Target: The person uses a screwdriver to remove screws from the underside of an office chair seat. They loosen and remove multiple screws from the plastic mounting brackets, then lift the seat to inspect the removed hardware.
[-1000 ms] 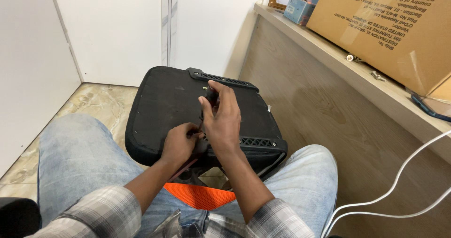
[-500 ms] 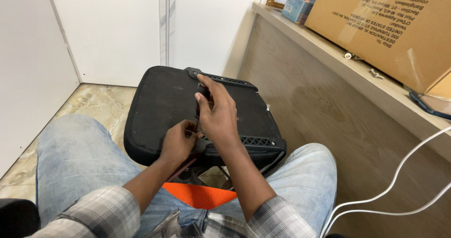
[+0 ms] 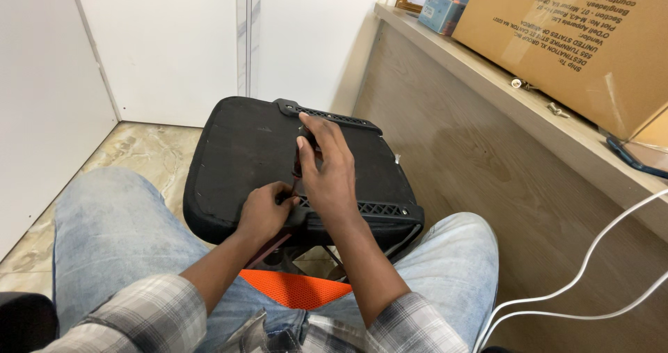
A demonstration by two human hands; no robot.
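Note:
A black chair seat (image 3: 236,151) lies underside up between my knees, leaning on my legs. My right hand (image 3: 327,172) is wrapped around the dark handle of a screwdriver (image 3: 300,163) held upright over the seat's near middle. My left hand (image 3: 266,210) pinches the tool's lower shaft close to the seat's near edge, fingers closed on it. The tip is hidden by both hands. A black plastic strip with slots (image 3: 379,209) runs along the seat's right near edge.
A wooden panel wall (image 3: 473,158) rises on the right, topped by a ledge (image 3: 487,67) with a cardboard box (image 3: 577,33), loose screws (image 3: 516,83) and a small blue box (image 3: 438,8). White cables (image 3: 577,283) hang at lower right. An orange mesh piece (image 3: 296,290) lies between my thighs.
My right hand shifted slightly on the screwdriver handle, back toward me and a little right, as if turning it. My left hand stayed put on the shaft.

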